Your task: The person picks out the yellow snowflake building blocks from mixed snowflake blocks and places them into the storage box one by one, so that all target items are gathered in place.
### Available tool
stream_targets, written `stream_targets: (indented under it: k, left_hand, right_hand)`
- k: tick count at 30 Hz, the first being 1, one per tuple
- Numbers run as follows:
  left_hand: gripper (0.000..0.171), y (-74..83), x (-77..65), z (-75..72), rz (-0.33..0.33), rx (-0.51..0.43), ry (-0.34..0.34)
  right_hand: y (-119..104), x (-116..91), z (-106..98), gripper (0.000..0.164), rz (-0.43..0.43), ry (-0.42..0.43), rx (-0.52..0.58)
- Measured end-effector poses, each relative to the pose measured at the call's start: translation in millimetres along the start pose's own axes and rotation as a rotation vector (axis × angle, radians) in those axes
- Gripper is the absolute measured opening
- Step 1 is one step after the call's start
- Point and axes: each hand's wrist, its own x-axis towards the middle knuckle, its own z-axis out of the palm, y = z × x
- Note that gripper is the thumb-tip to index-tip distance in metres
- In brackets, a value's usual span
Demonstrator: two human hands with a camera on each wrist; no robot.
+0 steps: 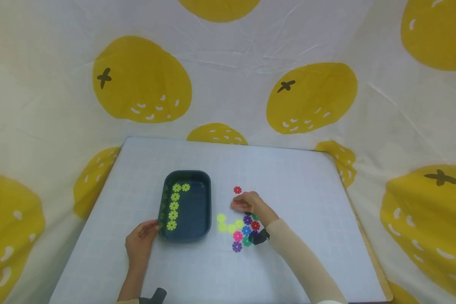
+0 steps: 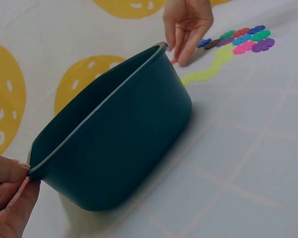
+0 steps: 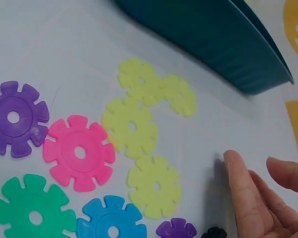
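Note:
My left hand (image 1: 139,242) pinches the near left rim of a dark teal tray (image 1: 194,211) between thumb and fingers. Inside the tray lie several yellow-green flower-shaped discs (image 1: 173,205), mostly in a column along the left side. Just right of the tray, my right hand (image 1: 251,203) hovers low over the table; the right wrist view shows its thumb apart from its fingers and nothing between them. Loose yellow-green discs (image 3: 156,173) form a bent line beside it. A red disc (image 1: 237,190) lies beyond the hand, which partly hides another reddish one.
Next to the loose yellow-green discs is a cluster with a pink disc (image 3: 79,171), a purple disc (image 3: 15,136), a green disc (image 3: 20,213) and a blue disc (image 3: 109,210). The white table (image 1: 308,181) stands against a fruit-printed cloth (image 1: 232,84).

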Motion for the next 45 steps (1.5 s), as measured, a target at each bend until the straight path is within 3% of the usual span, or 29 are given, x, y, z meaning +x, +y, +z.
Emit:
stream_targets:
  k: [5, 9, 22, 33, 45]
  left_hand:
    - [0.022, -0.9, 1.3, -0.1, 0.0, -0.006, 0.001]
    - [0.023, -2.1, 1.7, 0.0, 0.005, -0.009, 0.007]
    - [0.023, -0.8, 2.4, 0.8, 0.004, -0.021, -0.002]
    - [0.023, 0.1, 2.5, 0.8, 0.01, -0.001, 0.001]
    - [0.023, -0.9, 2.3, 1.0, -0.004, -0.02, -0.002]
  right_hand:
    - [6, -1, 0, 0.026, 0.014, -0.014, 0.008]
    - [10, -1, 2, 0.025, -0.005, 0.004, -0.047]
    - [25, -8, 28, 0.018, -0.117, 0.212, -0.478]
    - [36, -20, 40, 0.025, -0.313, 0.199, -0.736]
    - [49, -32, 57, 0.045, -0.376, 0.241, -0.901]
